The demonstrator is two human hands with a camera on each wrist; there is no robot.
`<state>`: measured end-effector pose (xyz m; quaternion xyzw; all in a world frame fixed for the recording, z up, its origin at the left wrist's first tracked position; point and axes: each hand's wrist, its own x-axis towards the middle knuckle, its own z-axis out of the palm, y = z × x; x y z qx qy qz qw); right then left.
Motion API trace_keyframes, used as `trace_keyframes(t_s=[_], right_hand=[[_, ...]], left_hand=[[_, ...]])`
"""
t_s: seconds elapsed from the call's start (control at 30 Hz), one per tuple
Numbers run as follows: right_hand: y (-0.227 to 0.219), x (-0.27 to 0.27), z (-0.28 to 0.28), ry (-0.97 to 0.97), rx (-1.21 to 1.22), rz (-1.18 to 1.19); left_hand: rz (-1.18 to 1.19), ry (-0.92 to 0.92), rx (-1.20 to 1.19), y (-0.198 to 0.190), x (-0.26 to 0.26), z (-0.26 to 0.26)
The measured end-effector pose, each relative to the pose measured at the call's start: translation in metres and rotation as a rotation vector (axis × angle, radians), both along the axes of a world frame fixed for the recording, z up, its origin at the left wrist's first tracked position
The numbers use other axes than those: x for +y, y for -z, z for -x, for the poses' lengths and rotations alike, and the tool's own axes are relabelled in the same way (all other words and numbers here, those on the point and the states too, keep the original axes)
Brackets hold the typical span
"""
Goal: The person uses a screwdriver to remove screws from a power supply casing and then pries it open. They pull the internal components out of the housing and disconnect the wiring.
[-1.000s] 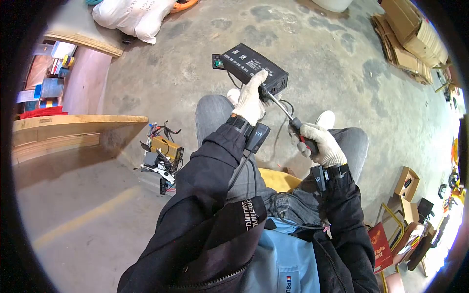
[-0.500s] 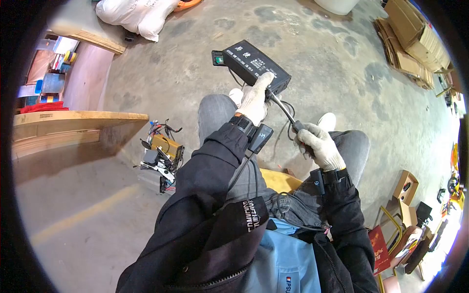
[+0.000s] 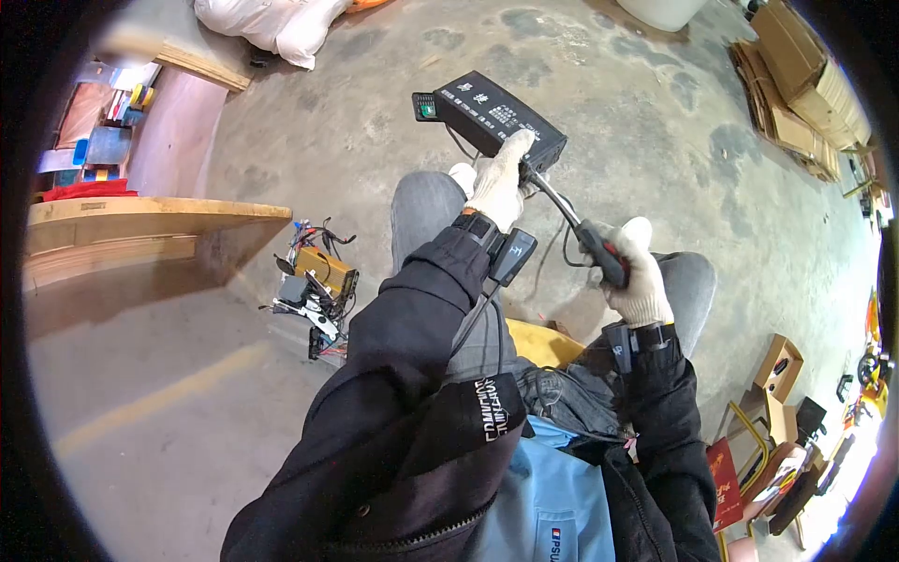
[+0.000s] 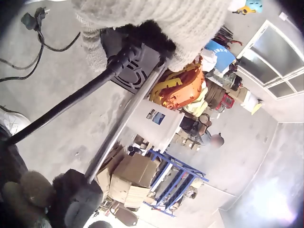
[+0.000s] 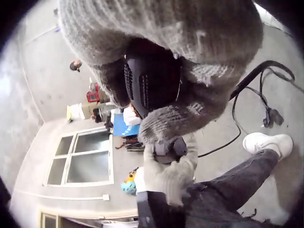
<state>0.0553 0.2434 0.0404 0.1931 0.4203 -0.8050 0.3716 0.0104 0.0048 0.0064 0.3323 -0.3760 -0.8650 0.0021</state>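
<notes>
My gloved left hand (image 3: 503, 183) grips the near end of a black electronics box (image 3: 496, 108) with white lettering, its thumb on top. A small black piece with a green patch (image 3: 427, 109) sticks out at the box's far left end. My right hand (image 3: 639, 279), gloved too, holds a screwdriver (image 3: 601, 251) by its black and red handle. Its metal shaft (image 4: 118, 126) runs to the box's near end, where the tip is hidden by the left glove. Beside the shaft, a thick black cable (image 4: 71, 97) leaves the box near a grille (image 4: 130, 76).
A wooden bench edge (image 3: 187, 212) stands to the left, with a heap of electronic parts (image 3: 318, 281) below it on the floor. Flattened cardboard (image 3: 796, 103) leans at the upper right. A white sack (image 3: 276, 23) lies at the back left; an open small carton (image 3: 777, 365) is at the right.
The screwdriver's handle shows less a half second ago, under the right hand, and now shows its red part again as that hand has turned. The box stays in the left hand, slightly farther right in view.
</notes>
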Motion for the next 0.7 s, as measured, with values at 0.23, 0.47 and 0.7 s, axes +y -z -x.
trace_keyframes(t_s=[0.23,0.47,0.7], right_hand=[[-0.008,0.003,0.005,-0.175,-0.095,-0.126],[-0.006,-0.018,-0.014,-0.255,0.884,-0.941],[0.006,0.010,0.007,0.229,-0.065,-0.111]], left_hand=[[0.030,0.005,-0.008,0.003,-0.004,0.000],[0.054,-0.024,-0.030,0.007,-0.004,0.003],[0.009,-0.039,-0.038,0.013,0.000,0.005]])
